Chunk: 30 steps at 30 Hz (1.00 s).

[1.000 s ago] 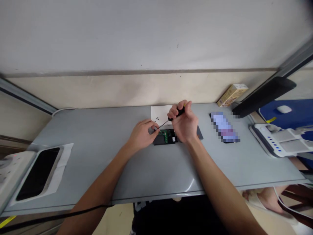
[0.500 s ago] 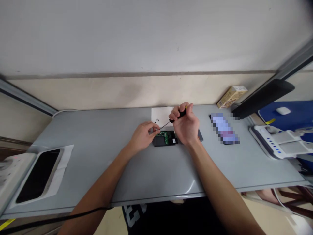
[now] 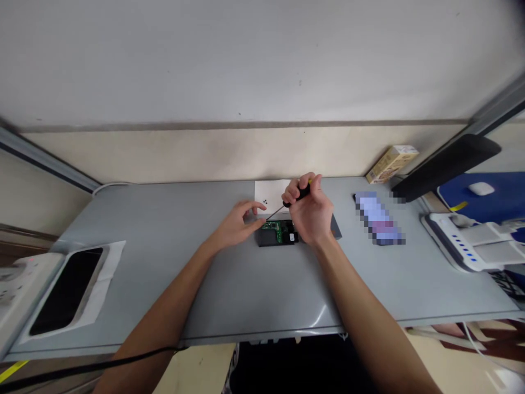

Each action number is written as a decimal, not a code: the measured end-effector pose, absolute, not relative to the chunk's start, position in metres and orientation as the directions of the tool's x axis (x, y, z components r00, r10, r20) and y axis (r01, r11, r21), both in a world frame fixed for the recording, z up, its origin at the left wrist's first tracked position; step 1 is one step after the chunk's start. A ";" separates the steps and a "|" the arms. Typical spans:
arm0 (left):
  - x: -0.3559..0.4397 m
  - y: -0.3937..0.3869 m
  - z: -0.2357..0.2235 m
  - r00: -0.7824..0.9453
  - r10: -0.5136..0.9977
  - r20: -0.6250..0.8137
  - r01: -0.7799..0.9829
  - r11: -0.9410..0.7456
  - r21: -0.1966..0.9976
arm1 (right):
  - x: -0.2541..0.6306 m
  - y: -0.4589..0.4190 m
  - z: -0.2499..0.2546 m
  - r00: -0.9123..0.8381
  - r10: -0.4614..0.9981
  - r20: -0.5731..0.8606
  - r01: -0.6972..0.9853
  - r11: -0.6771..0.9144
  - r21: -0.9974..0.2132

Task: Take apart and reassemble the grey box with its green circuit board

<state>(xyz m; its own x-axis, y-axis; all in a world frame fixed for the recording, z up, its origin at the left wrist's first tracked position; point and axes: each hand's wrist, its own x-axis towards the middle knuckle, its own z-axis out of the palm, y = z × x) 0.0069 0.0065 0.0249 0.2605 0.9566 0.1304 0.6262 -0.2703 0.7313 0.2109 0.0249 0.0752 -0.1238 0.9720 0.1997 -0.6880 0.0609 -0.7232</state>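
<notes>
My right hand (image 3: pixel 311 210) is wrapped round the black and yellow handle of a screwdriver (image 3: pixel 278 211). Its thin shaft slants down to the left, the tip at the upper left corner of a dark electronic device (image 3: pixel 268 237). A green circuit board (image 3: pixel 279 232) and black parts show inside the opened device. My left hand (image 3: pixel 238 224) is open, thumb and index finger apart, with the thumb by the screwdriver tip at that same corner. Just behind, several tiny dark screws (image 3: pixel 265 202) lie on white paper (image 3: pixel 264 189). A dark flat piece (image 3: pixel 336 227) is partly hidden behind my right wrist.
To the right lie a phone (image 3: pixel 378 218) with its screen blurred out, a small box (image 3: pixel 391 164) and a white power strip (image 3: pixel 463 241). At the left, a black-screened device (image 3: pixel 68 290) rests on paper beside a white socket block (image 3: pixel 24 295). A wall borders the grey table (image 3: pixel 262 295) behind.
My left index finger has lifted away from the thumb and the screwdriver tip, so the pinch has opened. My right hand keeps its hold on the screwdriver, nearly in the same place.
</notes>
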 end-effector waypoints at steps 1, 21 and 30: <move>0.005 0.008 0.023 0.252 0.960 0.124 0.637 -0.261 0.725 | 0.210 0.026 0.073 -0.133 0.971 0.201 -0.688 0.056 -0.724; 0.010 0.003 0.027 0.408 0.907 0.108 0.713 -0.390 0.582 | 0.199 0.029 0.055 -0.141 0.961 0.237 -0.654 0.090 -0.751; 0.012 0.003 0.024 0.387 0.914 0.119 0.718 -0.380 0.584 | 0.197 0.027 0.055 -0.150 0.960 0.235 -0.629 0.091 -0.772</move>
